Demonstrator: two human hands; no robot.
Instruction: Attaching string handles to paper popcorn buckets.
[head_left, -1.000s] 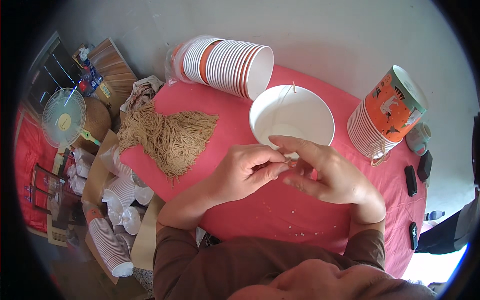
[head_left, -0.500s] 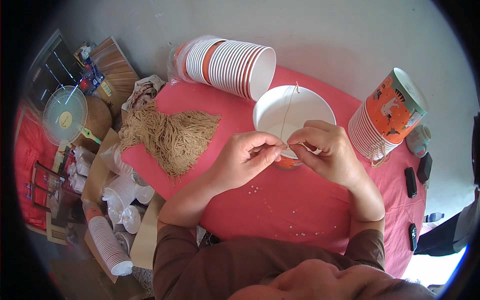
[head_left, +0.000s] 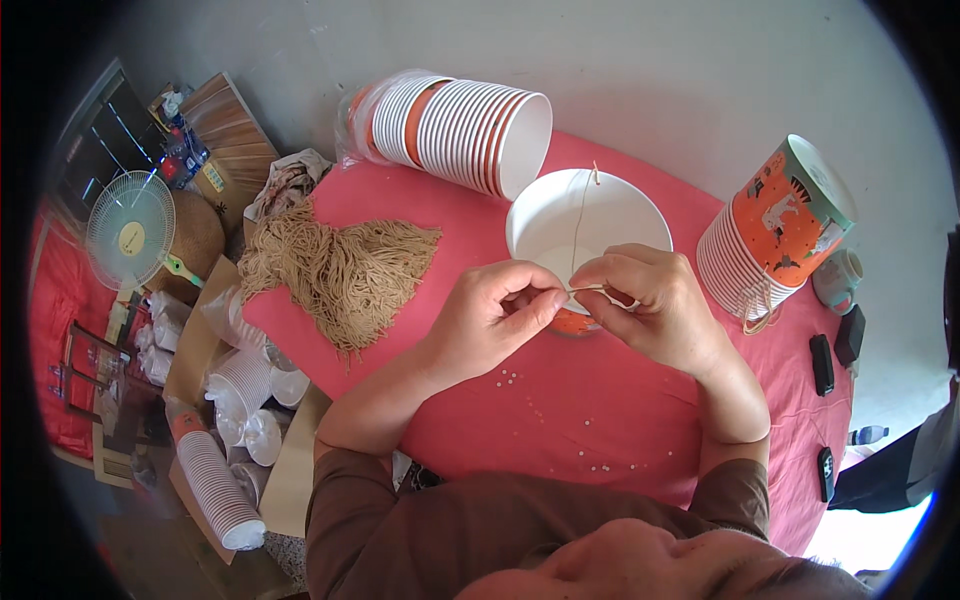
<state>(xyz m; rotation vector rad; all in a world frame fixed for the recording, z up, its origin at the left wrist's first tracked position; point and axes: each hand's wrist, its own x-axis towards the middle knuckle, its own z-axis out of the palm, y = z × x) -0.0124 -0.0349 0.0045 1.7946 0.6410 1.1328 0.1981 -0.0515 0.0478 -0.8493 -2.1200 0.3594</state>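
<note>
A white-lined paper bucket (head_left: 635, 215) with an orange outside stands upright in front of me, its mouth facing up. From a small knot at its far rim, a thin tan cord (head_left: 580, 220) runs across the mouth to my fingers. My left hand (head_left: 500, 308) pinches the cord at the near rim between thumb and forefinger. Close beside it, my right hand (head_left: 650, 300) pinches the same cord, with a short stretch showing between the fingertips. The cord's end is too small to make out. To the left lies a bundle of tan cords (head_left: 350, 275).
A sleeve of nested white buckets (head_left: 450, 130) lies on its side at the back. An upside-down stack of orange buckets (head_left: 775, 225) stands right, with a mug (head_left: 838, 280) and black devices (head_left: 822, 365) nearby. Small white bits dot the red tablecloth (head_left: 470, 430). Left is a carton (head_left: 290, 480) of wrapped cups.
My fingertips have shifted slightly, and the cord's near end now sits a little farther right. More of the cord shows between my two pinches. The bucket stays put.
</note>
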